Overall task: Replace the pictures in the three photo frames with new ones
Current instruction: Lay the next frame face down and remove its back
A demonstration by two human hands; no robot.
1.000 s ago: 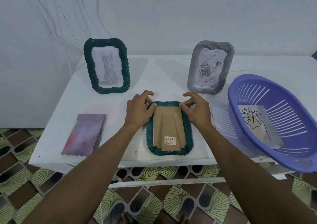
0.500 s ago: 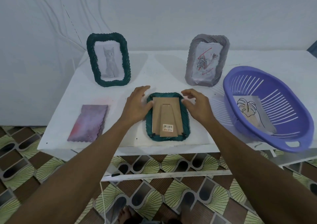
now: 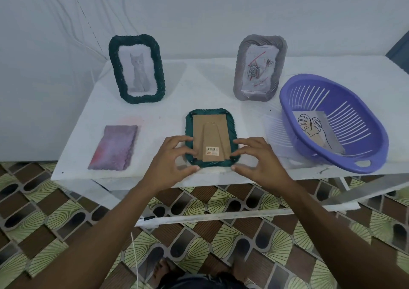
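Head view: the green frame (image 3: 232, 126) lies face down near the table's (image 3: 168, 111) near edge, cardboard backing (image 3: 209, 131) up. Freeing the backing likely calls for easing both near corners evenly, keeping the frame flat. Left hand (image 3: 170, 160) and right hand (image 3: 259, 160) are half curled, forefinger and thumb bracketing those corners; whether they pinch the rim, I cannot tell.

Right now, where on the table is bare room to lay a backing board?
Bare: the middle strip between the cat frame and the rose frame, behind the face-down green frame. Smaller: between the purple sheet and the left hand. Crowded: the right side, by the purple basket.
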